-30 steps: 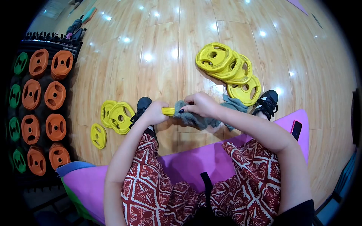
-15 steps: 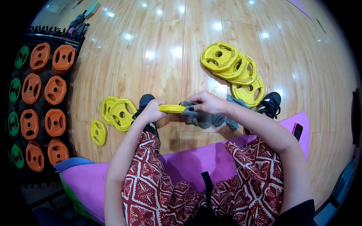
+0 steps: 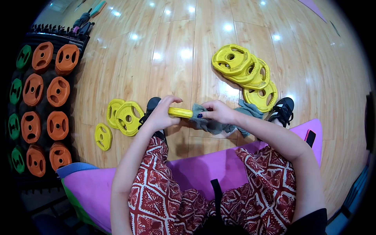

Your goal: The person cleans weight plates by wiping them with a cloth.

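Between my hands is a yellow weight plate (image 3: pixel 180 112), seen edge-on above the floor. My left hand (image 3: pixel 162 114) grips its left side, thumb and fingers bent around the rim. A grey cloth (image 3: pixel 200 119) is pinched in my right hand (image 3: pixel 218 112) and wraps the plate's right end. More of the cloth hangs beneath that hand and trails towards the right shoe. How far the cloth reaches around the plate's far side is hidden.
Several yellow plates (image 3: pixel 232 58) lie overlapping at the upper right. Other yellow plates (image 3: pixel 128 118) lie beside my left shoe (image 3: pixel 152 105). A rack of orange plates (image 3: pixel 57 92) stands left. A phone (image 3: pixel 310 138) rests on the pink mat (image 3: pixel 207 166).
My left hand has shifted its hold on the plate, its fingers now more arched over it. The plate tilts slightly, its right end lower. The right hand still holds the cloth against it.
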`<state>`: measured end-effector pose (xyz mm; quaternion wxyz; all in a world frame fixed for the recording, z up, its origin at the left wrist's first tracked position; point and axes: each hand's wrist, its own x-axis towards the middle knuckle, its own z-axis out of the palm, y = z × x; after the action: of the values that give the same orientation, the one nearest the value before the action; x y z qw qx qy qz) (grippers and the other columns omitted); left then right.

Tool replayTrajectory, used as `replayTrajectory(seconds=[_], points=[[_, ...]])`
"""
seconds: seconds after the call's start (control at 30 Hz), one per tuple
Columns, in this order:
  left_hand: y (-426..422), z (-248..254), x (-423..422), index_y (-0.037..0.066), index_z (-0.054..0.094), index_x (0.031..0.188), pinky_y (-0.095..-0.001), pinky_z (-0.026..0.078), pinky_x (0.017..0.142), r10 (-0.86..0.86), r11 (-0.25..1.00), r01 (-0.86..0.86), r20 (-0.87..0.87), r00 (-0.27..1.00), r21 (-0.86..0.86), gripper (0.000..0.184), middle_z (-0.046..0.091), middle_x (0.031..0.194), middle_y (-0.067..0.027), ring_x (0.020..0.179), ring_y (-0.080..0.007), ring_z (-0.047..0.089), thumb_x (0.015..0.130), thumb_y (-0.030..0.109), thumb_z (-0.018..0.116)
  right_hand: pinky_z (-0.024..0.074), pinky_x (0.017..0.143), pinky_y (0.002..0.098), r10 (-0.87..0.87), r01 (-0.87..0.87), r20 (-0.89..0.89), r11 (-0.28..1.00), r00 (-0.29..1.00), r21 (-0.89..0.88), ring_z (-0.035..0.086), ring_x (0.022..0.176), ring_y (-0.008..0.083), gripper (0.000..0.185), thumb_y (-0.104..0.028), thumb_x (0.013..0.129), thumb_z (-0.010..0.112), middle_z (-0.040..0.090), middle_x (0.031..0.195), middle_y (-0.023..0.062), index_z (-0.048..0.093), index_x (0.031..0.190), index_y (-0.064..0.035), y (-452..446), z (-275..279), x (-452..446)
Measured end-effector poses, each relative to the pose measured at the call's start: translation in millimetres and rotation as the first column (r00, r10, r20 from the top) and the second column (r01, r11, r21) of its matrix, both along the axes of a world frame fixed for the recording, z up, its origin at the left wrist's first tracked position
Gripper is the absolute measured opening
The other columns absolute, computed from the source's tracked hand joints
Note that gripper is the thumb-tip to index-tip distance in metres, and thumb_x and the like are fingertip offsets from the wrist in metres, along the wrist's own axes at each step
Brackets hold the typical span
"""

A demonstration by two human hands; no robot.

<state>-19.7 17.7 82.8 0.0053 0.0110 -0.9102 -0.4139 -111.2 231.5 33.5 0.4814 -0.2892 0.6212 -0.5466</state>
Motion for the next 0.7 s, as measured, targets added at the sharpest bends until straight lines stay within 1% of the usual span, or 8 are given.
replayTrajectory(seconds=[0.07,0.1,0.13,0.2,0.3,0.4,0.63,0.7], points=[[11,21,-7,0.004,0.056,0.086,-0.0360,0.042,0.082,-0.214,0.955,0.237,0.135,0.967,-0.181,0.030,0.057,0.087,-0.0110,0.089,-0.0278,0.053,0.059,0.011,0.068,0.0415,0.061,0.0227,-0.007,0.007,-0.018,1.000,1.000,0.002,0.046,0.068,0.0034,0.018,-0.011,0.083,0.057,0.055,0.074,-0.0029,0.059,0.096,0.0007,0,10,0],[16,21,-9,0.005,0.058,0.084,-0.0367,0.041,0.084,-0.166,0.930,0.217,0.188,0.968,-0.298,0.028,0.058,0.087,-0.0092,0.088,-0.0286,0.053,0.060,0.014,0.068,0.0413,0.060,0.0233,-0.016,0.016,-0.037,1.000,0.999,0.002,0.046,0.068,0.0035,0.017,-0.011,0.083,0.057,0.055,0.072,-0.0022,0.059,0.095,0.0008,-1,14,-1],[19,23,-9,0.005,0.058,0.084,-0.0367,0.041,0.084,-0.166,0.929,0.216,0.186,0.969,-0.299,0.028,0.058,0.087,-0.0092,0.088,-0.0286,0.053,0.060,0.014,0.068,0.0413,0.060,0.0233,-0.016,0.016,-0.039,1.000,0.999,0.002,0.046,0.068,0.0035,0.017,-0.011,0.083,0.057,0.055,0.072,-0.0022,0.059,0.095,0.0008,-2,13,1],[25,27,-10,0.007,0.059,0.081,-0.0375,0.041,0.083,-0.261,0.792,0.254,0.068,0.963,-0.555,0.024,0.058,0.083,-0.0092,0.085,-0.0266,0.054,0.060,0.016,0.067,0.0422,0.060,0.0262,-0.058,0.084,-0.279,0.993,0.959,0.083,0.051,0.065,0.0091,0.020,-0.013,0.081,0.059,0.059,0.072,0.0055,0.058,0.093,0.0024,-4,14,5],[29,16,-10,0.008,0.057,0.077,-0.0378,0.041,0.078,-0.256,0.780,0.258,0.086,0.963,-0.570,0.020,0.058,0.077,-0.0084,0.079,-0.0251,0.056,0.062,0.017,0.066,0.0429,0.061,0.0309,-0.117,0.170,-0.506,0.984,0.855,0.059,0.055,0.064,0.0211,0.022,-0.016,0.077,0.063,0.058,0.074,0.0150,0.057,0.086,0.0034,-1,25,14],[30,13,-9,0.008,0.056,0.076,-0.0374,0.040,0.075,-0.252,0.781,0.251,0.079,0.964,-0.573,0.019,0.058,0.074,-0.0077,0.077,-0.0249,0.056,0.063,0.017,0.066,0.0433,0.063,0.0349,-0.120,0.185,-0.586,0.981,0.801,0.052,0.055,0.069,0.0315,0.025,-0.018,0.074,0.065,0.057,0.077,0.0196,0.055,0.081,0.0031,2,25,15],[28,13,-8,0.009,0.058,0.080,-0.0369,0.040,0.075,-0.246,0.804,0.246,0.075,0.966,-0.541,0.022,0.059,0.075,-0.0069,0.078,-0.0250,0.055,0.062,0.015,0.068,0.0430,0.064,0.0391,-0.108,0.160,-0.535,0.986,0.838,0.051,0.055,0.074,0.0353,0.030,-0.020,0.071,0.067,0.056,0.075,0.0187,0.052,0.090,-0.0012,8,27,17],[27,11,-8,0.009,0.058,0.081,-0.0368,0.040,0.075,-0.246,0.804,0.245,0.073,0.967,-0.542,0.022,0.059,0.075,-0.0068,0.078,-0.0248,0.055,0.062,0.015,0.068,0.0432,0.064,0.0407,0.066,0.067,-0.592,0.977,0.803,0.201,0.055,0.076,0.0359,0.033,-0.019,0.071,0.067,0.056,0.076,0.0181,0.049,0.094,-0.0037,11,30,15]])
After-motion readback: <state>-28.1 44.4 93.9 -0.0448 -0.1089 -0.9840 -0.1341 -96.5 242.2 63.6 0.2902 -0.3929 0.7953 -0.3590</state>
